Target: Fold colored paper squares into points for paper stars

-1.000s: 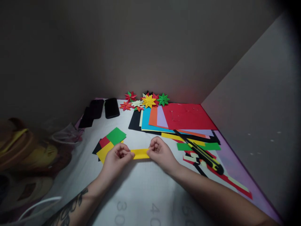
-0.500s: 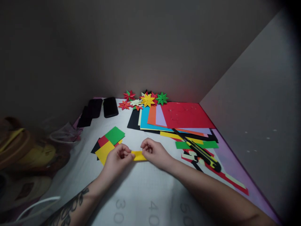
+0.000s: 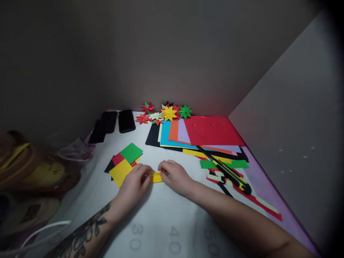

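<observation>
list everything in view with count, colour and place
paper piece: one, yellow, centre
paper squares: several, multicoloured, left
paper stars: several, multicoloured, back
paper sheets: several, multicoloured, back right
paper strips: several, multicoloured, right
cutter: one, black-yellow, over strips
dark flat items: three, black, back left
numbered sheet: one, white, underneath
surface: one, purple, right edge
cable: one, white, lower left
blurred clutter: uncountable, brownish, far left
walls: two, grey, back and right
left hand: one, at piece's left
right hand: one, at piece's right

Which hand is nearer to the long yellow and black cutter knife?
Right. The right hand is left of the knife, apart from it; the left hand is farther left.
</observation>
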`<state>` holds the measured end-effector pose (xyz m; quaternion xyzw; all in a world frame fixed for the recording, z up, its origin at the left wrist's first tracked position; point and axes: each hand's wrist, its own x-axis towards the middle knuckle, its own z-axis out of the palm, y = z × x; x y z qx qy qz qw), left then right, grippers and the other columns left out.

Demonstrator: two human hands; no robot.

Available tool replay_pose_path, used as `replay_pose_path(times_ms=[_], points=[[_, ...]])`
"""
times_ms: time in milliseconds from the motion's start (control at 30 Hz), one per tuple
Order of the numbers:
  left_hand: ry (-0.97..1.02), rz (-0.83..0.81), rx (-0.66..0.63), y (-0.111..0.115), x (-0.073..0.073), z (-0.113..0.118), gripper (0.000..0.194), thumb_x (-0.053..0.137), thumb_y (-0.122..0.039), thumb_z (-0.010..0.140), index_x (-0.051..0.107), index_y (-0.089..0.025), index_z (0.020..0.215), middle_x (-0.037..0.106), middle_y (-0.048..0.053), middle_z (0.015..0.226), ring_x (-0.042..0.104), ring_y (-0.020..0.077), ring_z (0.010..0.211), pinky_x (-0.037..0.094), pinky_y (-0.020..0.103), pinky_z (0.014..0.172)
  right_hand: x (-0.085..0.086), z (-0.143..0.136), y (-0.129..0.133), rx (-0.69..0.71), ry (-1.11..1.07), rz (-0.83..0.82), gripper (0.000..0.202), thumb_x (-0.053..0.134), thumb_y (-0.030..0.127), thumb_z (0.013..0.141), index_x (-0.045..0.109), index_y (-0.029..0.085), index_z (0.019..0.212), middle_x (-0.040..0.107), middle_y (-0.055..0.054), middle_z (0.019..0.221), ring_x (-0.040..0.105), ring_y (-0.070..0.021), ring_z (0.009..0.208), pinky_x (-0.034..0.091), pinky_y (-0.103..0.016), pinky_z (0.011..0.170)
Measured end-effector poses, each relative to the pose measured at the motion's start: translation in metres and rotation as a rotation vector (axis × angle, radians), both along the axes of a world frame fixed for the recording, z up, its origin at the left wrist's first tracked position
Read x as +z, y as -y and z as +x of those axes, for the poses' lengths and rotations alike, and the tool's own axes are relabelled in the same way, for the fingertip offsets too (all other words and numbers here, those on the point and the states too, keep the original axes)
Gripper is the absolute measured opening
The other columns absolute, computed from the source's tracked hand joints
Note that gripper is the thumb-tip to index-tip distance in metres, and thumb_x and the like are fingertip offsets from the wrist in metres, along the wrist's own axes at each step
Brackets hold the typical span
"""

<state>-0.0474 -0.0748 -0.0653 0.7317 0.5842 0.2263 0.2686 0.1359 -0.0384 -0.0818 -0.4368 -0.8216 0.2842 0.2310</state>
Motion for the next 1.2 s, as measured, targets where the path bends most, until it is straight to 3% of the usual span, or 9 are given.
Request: replay_pose_path(times_ms=[133, 300, 500, 767, 1033, 1200], points=[[-0.234, 0.098, -0.181, 0.005, 0.004, 0.001, 0.030, 0.043, -0.013, 0.085, 0.065, -0.026, 0.100, 0.055, 0.004, 0.093, 0.053, 0.0166, 0.080, 0.041, 0.027, 0.067, -0.003, 0.000, 0.000, 0.002, 0.012, 0.019, 0.019, 0.051, 0.005, 0.077, 0.058, 0.019, 0.088, 0.058, -0.002, 0.078, 0.053, -0.0154, 0.077, 0.040, -0.025, 0.067], [-0.446, 0.120, -0.268, 0.004, 0.001, 0.002, 0.033, 0.044, -0.016, 0.088, 0.065, -0.031, 0.109, 0.055, 0.005, 0.093, 0.052, 0.0191, 0.080, 0.038, 0.027, 0.062, -0.004, 0.001, 0.000, 0.017, 0.018, 0.063, 0.020, 0.050, 0.005, 0.078, 0.058, 0.018, 0.091, 0.060, -0.003, 0.080, 0.052, -0.0169, 0.081, 0.041, -0.027, 0.068], [-0.325, 0.060, -0.226, 0.001, 0.000, -0.002, 0.035, 0.042, -0.015, 0.089, 0.067, -0.032, 0.106, 0.054, 0.003, 0.092, 0.052, 0.0161, 0.081, 0.038, 0.026, 0.065, -0.003, 0.011, 0.006, 0.124, -0.001, 0.276, 0.027, 0.048, 0.000, 0.075, 0.066, 0.017, 0.085, 0.060, -0.006, 0.085, 0.047, -0.0199, 0.087, 0.042, -0.031, 0.076], [-0.206, 0.005, -0.182, -0.002, 0.002, -0.001, 0.034, 0.043, -0.012, 0.085, 0.071, -0.028, 0.097, 0.054, 0.002, 0.087, 0.053, 0.0142, 0.078, 0.039, 0.026, 0.066, -0.002, 0.017, 0.019, 0.310, 0.348, 0.430, 0.026, 0.050, 0.009, 0.083, 0.062, 0.015, 0.105, 0.059, -0.006, 0.082, 0.045, -0.0193, 0.077, 0.035, -0.032, 0.067], [-0.104, -0.077, -0.173, -0.009, 0.003, -0.002, 0.035, 0.045, -0.005, 0.077, 0.073, -0.025, 0.085, 0.054, 0.002, 0.086, 0.055, 0.0127, 0.077, 0.042, 0.025, 0.069, 0.007, -0.005, 0.021, 0.385, 0.486, 0.364, 0.025, 0.051, 0.016, 0.085, 0.058, 0.019, 0.109, 0.058, -0.008, 0.093, 0.049, -0.0206, 0.080, 0.034, -0.032, 0.063], [-0.120, -0.050, -0.162, -0.007, 0.001, -0.002, 0.038, 0.043, -0.007, 0.079, 0.073, -0.026, 0.092, 0.055, 0.002, 0.089, 0.056, 0.0133, 0.079, 0.043, 0.026, 0.071, 0.015, 0.005, 0.022, 0.369, 0.526, 0.312, 0.028, 0.051, 0.015, 0.085, 0.058, 0.019, 0.111, 0.059, -0.009, 0.094, 0.050, -0.0216, 0.084, 0.035, -0.033, 0.066]])
